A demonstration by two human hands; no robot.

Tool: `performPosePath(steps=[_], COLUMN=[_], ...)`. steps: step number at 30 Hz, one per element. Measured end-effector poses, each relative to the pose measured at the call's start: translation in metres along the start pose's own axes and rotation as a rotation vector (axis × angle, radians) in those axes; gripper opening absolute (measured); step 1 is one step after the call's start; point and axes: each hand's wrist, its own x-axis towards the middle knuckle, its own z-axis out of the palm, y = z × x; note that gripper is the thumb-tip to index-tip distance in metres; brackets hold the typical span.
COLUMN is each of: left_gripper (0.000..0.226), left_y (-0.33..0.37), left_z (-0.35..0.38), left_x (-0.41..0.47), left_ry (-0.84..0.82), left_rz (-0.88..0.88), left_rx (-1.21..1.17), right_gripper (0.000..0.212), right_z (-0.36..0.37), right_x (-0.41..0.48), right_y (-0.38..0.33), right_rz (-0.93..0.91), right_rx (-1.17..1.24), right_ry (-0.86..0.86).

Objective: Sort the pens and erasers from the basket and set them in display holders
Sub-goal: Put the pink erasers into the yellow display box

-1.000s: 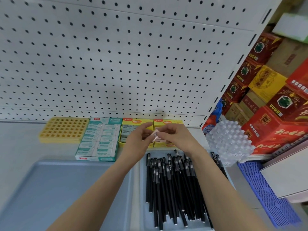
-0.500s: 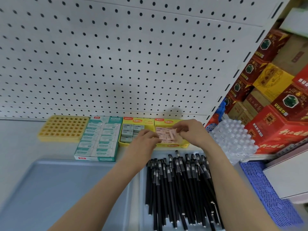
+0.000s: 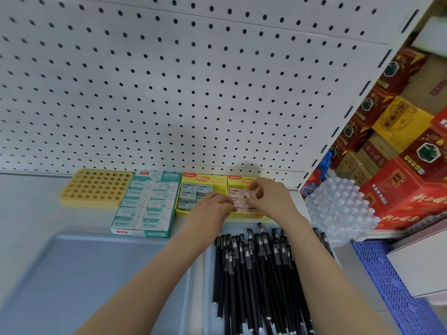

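I have both hands at the 12 o'clock end of the shelf, over the right one of two yellow cardboard display boxes [image 3: 250, 215]. My right hand [image 3: 269, 198] is narrow, thumb and forefinger curled and pinching a pink-wrapped eraser [image 3: 244, 193] in that box's far row. My left hand [image 3: 212, 207] lies at 9 o'clock of it, fingers bent down onto the pink rows; I cannot tell whether it grips anything. The other yellow box [image 3: 204, 180], touching at 9 o'clock, holds blue-grey wrapped erasers [image 3: 191, 195].

Further towards 9 o'clock sits one teal-and-white eraser carton [image 3: 145, 206], packed in two columns, then one yellow plastic grid pen holder [image 3: 96, 188]. One clear plastic honeycomb holder [image 3: 338, 209] stands at 3 o'clock of my right hand.

At 6 o'clock of the boxes lie two grey trays. The right tray [image 3: 202, 286] carries a heap of black capped pens [image 3: 254, 281], too many and too overlapped for me to count. The left tray [image 3: 72, 274] is just beside it. One blue slotted plastic basket [image 3: 399, 291] shows at 4 o'clock.
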Motion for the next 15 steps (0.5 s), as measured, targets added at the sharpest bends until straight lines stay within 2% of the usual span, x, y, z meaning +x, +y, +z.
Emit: performPosePath(steps=[7,12,15], left_gripper=[0.033,0.036,0.036], left_y=[-0.002,-0.002,-0.002], left_z=[0.002,0.002,0.002], left_x=[0.000,0.000,0.000], left_ry=[0.016,0.011,0.012], left_rz=[0.001,0.006,0.003], left_rx=[-0.008,-0.012,-0.014], right_gripper=[0.032,0.026,0.034], right_z=[0.010,0.014,0.016], right_x=[0.007,0.011,0.011], right_y=[-0.009,-0.006,-0.004], right_rz=[-0.167,-0.172,-0.163], right_rx=[0.084,0.025,0.012], right_ry=[-0.031,-0.013,0.015])
